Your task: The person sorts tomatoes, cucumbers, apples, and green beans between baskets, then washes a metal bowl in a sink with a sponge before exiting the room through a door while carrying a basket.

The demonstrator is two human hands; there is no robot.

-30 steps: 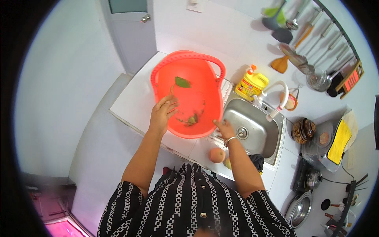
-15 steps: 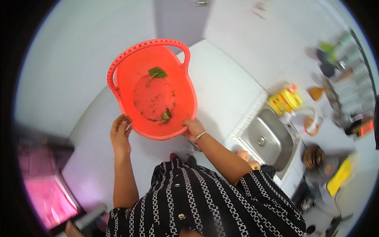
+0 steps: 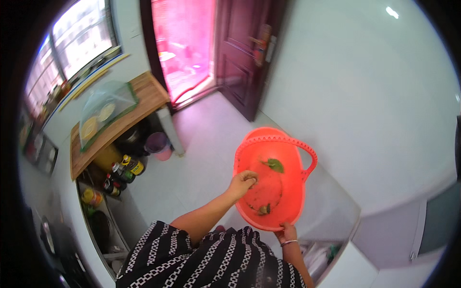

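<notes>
A red-orange plastic basket with an arched handle is in front of me, right of centre. My right hand grips its near rim, with a bangle on the wrist. At the basket's left side, my left hand is over the rim with fingers curled together; whether anything is in them is hidden. Inside lies a green leaf with a stem toward the far end. A small wilted plant scrap lies near the close end, and dark bits dot the bottom.
An open dark door stands ahead beside a pink-lit doorway. On the left, a wooden-topped table carries a mesh food cover. Several bottles and a pink bin stand below. A white wall rises at right.
My view has swung from the sink and counter toward the doorway, and the basket has turned with me. My left hand has moved from beside the rim to over it.
</notes>
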